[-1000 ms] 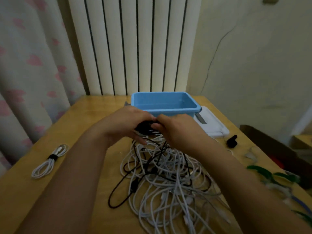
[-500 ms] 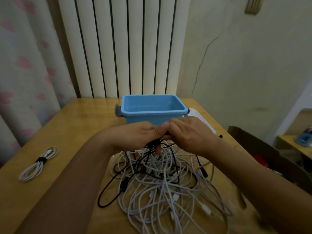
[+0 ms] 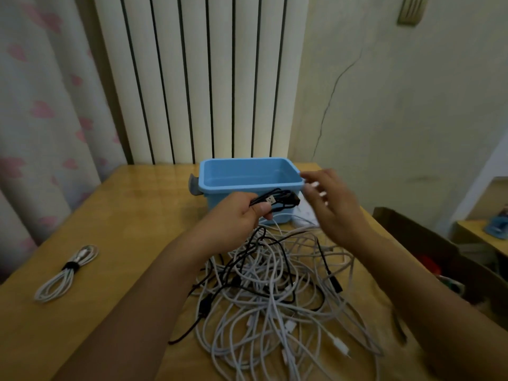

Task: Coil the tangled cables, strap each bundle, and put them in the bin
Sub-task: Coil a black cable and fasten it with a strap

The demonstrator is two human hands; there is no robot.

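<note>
Change: half a second back both my hands were pinched together on the black cable over the pile; now my right hand [image 3: 334,209] has come off it and drifted toward 2 o'clock, while the view has tipped up a little.
Left hand: my left hand [image 3: 242,215] grips the black cable coil [image 3: 277,201], thumb over the loops, its USB plug poking out just in front of the bin's near wall.
Right hand: fingers spread and loose, holding nothing, blurred, just beside the bin's right corner.
Bin: the blue bin [image 3: 248,185] sits at 12 o'clock on the table [image 3: 132,215], and I see no cables in it.
Tangle: the white cable pile [image 3: 275,295] lies at 6 o'clock, and black cable hangs from the coil down into it.
Done bundle: one strapped white bundle [image 3: 67,272] rests at 9 o'clock, well apart.
Step, as I judge it: finish coiling, then strap.
How to do it well: I'd keep the thumb clamped so the loops don't spring, draw the trailing length out slowly so it doesn't drag white cables along, and fetch a strap with the free hand.
</note>
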